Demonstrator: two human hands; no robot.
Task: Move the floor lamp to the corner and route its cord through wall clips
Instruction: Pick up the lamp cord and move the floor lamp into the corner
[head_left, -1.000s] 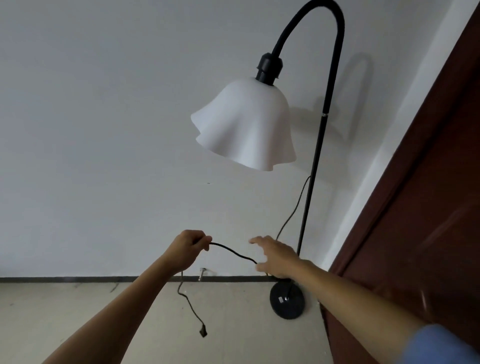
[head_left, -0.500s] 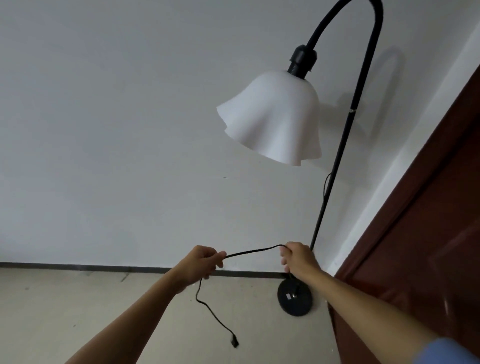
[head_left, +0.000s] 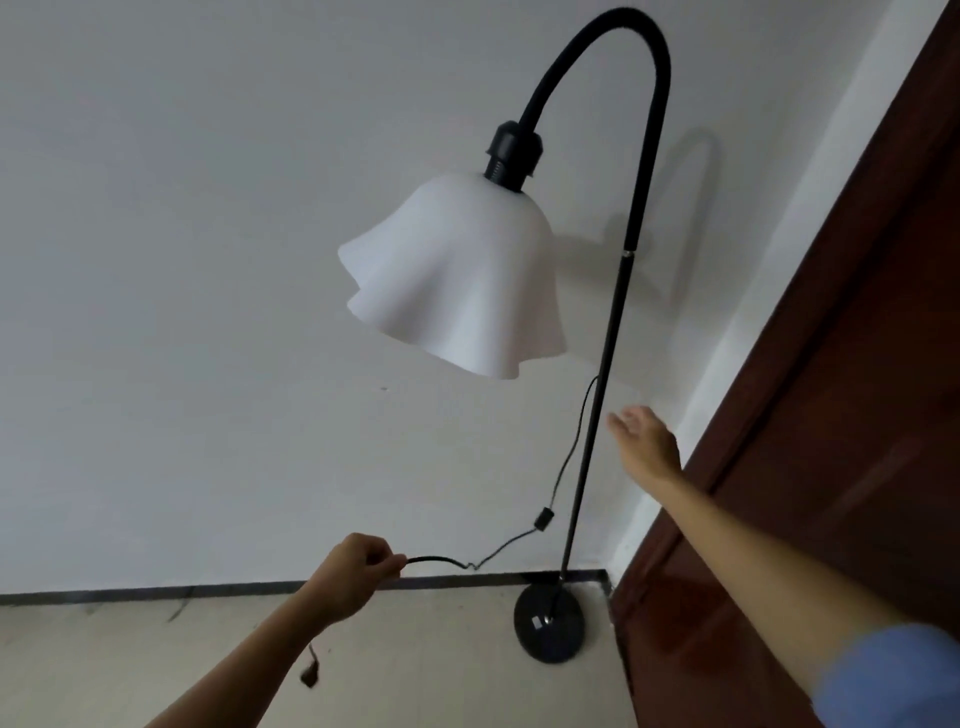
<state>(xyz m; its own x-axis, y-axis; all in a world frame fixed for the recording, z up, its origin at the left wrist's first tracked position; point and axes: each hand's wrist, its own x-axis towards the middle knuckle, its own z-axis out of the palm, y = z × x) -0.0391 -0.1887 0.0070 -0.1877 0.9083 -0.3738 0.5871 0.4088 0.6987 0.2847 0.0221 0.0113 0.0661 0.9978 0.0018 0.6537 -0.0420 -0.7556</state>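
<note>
A black floor lamp (head_left: 605, 364) with a wavy white shade (head_left: 457, 280) stands in the room corner on a round black base (head_left: 549, 626). Its thin black cord (head_left: 519, 543) leaves the pole, passes an inline switch (head_left: 543, 518) and runs left into my left hand (head_left: 358, 577), which pinches it. The plug end (head_left: 310, 674) dangles below my left forearm. My right hand (head_left: 647, 441) is raised just right of the pole, fingers spread, holding nothing and not touching the pole. No wall clips show.
A white wall (head_left: 182, 312) with a dark baseboard (head_left: 156, 592) fills the back. A dark red-brown door (head_left: 831, 415) stands at the right, close to the lamp base. The floor (head_left: 130, 665) is pale beige.
My right hand has let go of the cord and risen beside the pole, now open. My left hand keeps its grip on the cord, which now sags toward the switch.
</note>
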